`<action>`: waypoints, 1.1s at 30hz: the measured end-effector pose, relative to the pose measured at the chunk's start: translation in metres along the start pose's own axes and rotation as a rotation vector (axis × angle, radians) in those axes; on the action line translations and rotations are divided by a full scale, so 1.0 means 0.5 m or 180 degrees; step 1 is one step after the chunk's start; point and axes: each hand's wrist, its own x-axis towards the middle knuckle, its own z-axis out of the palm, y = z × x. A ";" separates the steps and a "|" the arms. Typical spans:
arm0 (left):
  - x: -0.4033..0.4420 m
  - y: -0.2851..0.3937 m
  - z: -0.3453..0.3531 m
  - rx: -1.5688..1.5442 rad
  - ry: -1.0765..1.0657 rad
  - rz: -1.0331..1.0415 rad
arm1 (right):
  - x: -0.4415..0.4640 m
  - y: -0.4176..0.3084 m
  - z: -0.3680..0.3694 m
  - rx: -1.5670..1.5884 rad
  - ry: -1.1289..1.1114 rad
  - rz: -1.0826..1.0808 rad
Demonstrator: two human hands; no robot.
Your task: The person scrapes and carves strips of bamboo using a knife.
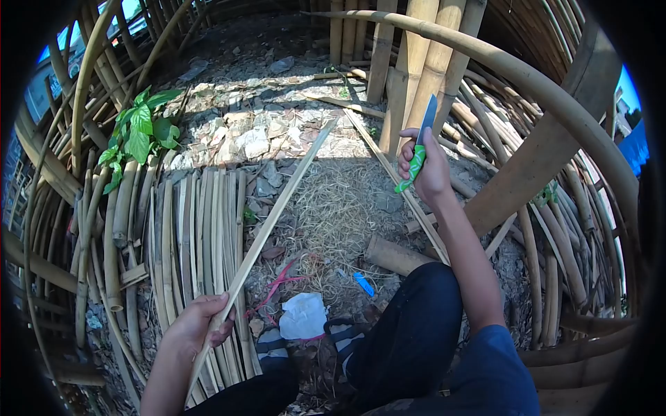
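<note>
Sunlit rubble and stony ground spread ahead of me, hemmed in by leaning and stacked bamboo on both sides. My right hand is wrapped round the green handle of a knife, its blade pointing up and away from me; the handle carries a pale pattern, and whether any of it is lettering I cannot tell. My left hand, down by my left leg, pinches a long bamboo strip between thumb and curled fingers, and the strip slants forward to my right, well apart from the blade. Just beside it on the left lies a row of split bamboo lengths, side by side. Between my sandalled feet, a crumpled white sheet lies on the ground; I cannot tell whether it is a bag or holds anything. Near it are a tangle of pinkish-red string and a small bright blue piece, any print on it too small to read. Dry shavings cover the dirt beyond, with a short, thick bamboo section near my right knee. Farther out, a leafy plant grows at left, and a curved bamboo pole arches across the upper right.
</note>
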 end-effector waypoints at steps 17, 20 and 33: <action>0.044 0.044 0.044 0.0060 -0.0494 0.0707 | -0.232 -0.024 0.281 0.0131 0.0167 0.1771; 0.048 0.039 0.050 -0.0025 -0.0808 0.0690 | -0.278 0.024 0.331 -0.0377 0.0004 0.1791; 0.002 0.050 0.126 0.1113 -0.0019 0.0682 | -0.343 0.098 0.368 -0.3649 -0.1633 -0.1666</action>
